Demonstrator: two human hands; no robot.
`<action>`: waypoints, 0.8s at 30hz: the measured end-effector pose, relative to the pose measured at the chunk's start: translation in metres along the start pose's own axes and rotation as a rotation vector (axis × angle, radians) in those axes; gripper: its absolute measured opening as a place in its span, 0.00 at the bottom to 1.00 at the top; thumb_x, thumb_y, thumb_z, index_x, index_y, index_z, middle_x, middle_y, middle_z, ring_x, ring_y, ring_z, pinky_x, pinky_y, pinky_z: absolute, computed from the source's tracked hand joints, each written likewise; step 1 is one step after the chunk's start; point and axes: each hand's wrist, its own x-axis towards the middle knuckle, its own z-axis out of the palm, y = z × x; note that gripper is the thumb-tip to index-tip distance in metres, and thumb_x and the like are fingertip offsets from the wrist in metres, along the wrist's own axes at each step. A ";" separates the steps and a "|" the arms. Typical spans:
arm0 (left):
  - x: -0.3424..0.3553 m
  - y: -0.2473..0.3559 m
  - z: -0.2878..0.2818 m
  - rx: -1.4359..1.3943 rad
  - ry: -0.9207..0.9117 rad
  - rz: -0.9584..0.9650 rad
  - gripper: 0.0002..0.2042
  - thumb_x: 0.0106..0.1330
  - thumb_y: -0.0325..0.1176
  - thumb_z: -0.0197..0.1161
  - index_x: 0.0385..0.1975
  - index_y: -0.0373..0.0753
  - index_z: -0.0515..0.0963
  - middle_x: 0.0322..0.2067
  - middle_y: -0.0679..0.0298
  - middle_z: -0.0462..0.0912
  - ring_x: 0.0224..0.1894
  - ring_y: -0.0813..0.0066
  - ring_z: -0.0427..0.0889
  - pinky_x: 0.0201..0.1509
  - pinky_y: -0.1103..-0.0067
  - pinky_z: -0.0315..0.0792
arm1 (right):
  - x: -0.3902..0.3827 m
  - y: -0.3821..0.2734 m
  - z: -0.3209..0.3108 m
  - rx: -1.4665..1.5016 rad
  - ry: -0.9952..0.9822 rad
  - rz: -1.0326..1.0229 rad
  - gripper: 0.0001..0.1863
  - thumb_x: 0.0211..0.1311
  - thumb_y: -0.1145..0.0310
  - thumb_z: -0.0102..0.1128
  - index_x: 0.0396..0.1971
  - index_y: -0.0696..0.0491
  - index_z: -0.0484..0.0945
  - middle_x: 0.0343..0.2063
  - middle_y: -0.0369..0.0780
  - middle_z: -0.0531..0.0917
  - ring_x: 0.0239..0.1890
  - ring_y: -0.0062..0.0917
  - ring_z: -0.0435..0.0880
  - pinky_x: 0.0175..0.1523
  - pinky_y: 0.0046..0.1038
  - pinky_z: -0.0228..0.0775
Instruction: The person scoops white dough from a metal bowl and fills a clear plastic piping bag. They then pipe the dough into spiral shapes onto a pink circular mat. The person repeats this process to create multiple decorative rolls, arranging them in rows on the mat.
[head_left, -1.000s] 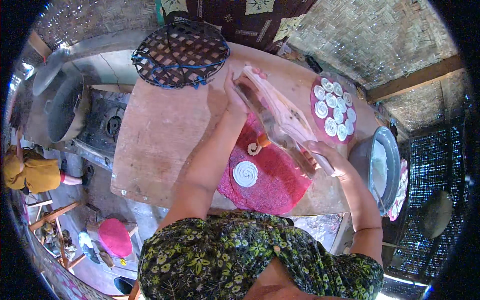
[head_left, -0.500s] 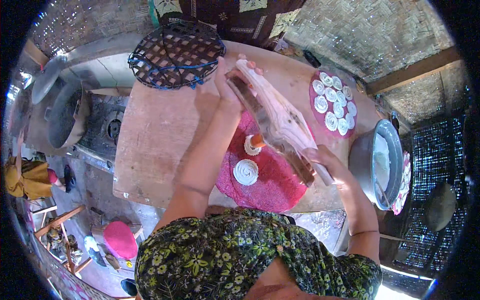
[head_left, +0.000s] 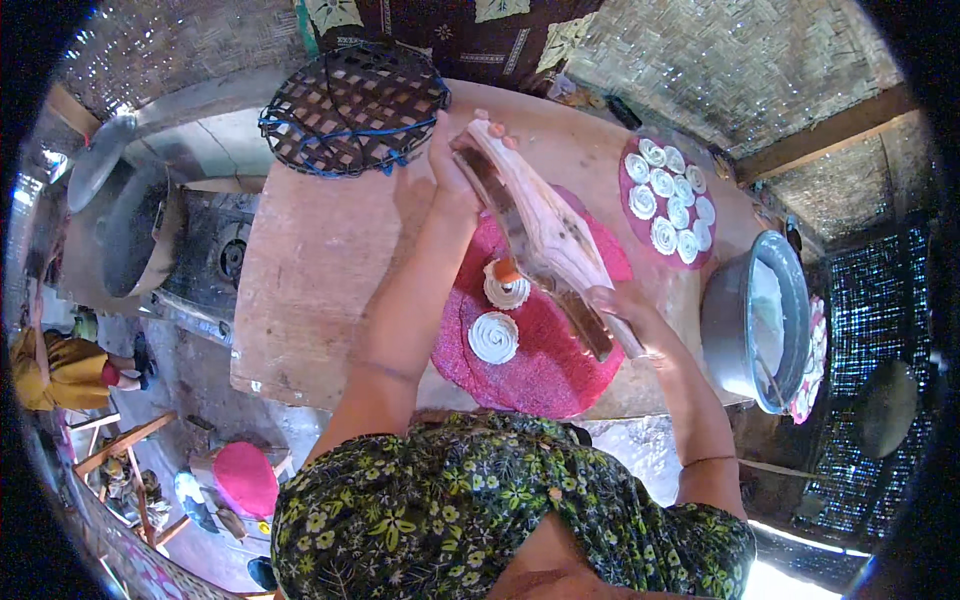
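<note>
Left hand (head_left: 453, 165) and right hand (head_left: 638, 318) fingers grip press (head_left: 555, 222), swirl (head_left: 509, 295) under nozzle (head_left: 507, 270) grown from open ring to seemingly near-full coil.

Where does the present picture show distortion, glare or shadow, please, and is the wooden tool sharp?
Head view: the table's edges bow and the corners go black; head view: glare whites out the area at lower right, beside the sleeve; head view: soft shadow lies on the table near the left forearm; head view: the wooden tool looks fairly sharp.
</note>
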 end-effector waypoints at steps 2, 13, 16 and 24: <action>-0.015 -0.002 0.006 0.114 0.109 0.045 0.25 0.63 0.61 0.46 0.33 0.43 0.74 0.27 0.59 0.75 0.32 0.60 0.75 0.37 0.67 0.72 | 0.001 0.007 -0.001 0.100 -0.066 0.044 0.27 0.59 0.48 0.54 0.35 0.61 0.78 0.23 0.42 0.82 0.20 0.24 0.81 0.24 0.24 0.73; -0.123 0.011 -0.094 2.162 -0.197 0.194 0.15 0.65 0.41 0.48 0.32 0.44 0.83 0.45 0.58 0.79 0.47 0.60 0.76 0.54 0.66 0.65 | 0.007 0.076 0.005 0.406 -0.021 -0.081 0.31 0.60 0.45 0.49 0.47 0.60 0.71 0.28 0.46 0.82 0.22 0.29 0.82 0.26 0.27 0.74; -0.137 0.002 -0.075 2.112 -0.147 0.152 0.14 0.63 0.38 0.50 0.27 0.41 0.84 0.50 0.59 0.78 0.46 0.60 0.77 0.53 0.68 0.66 | 0.004 0.080 0.008 0.464 -0.020 -0.093 0.32 0.60 0.44 0.48 0.50 0.59 0.68 0.29 0.48 0.82 0.23 0.30 0.82 0.27 0.28 0.75; -0.140 -0.007 -0.087 2.133 -0.036 -0.009 0.11 0.60 0.38 0.54 0.26 0.47 0.85 0.53 0.68 0.76 0.46 0.60 0.74 0.58 0.68 0.60 | 0.006 0.093 0.012 0.536 -0.030 -0.126 0.35 0.58 0.42 0.50 0.52 0.59 0.67 0.30 0.48 0.81 0.24 0.31 0.83 0.29 0.28 0.77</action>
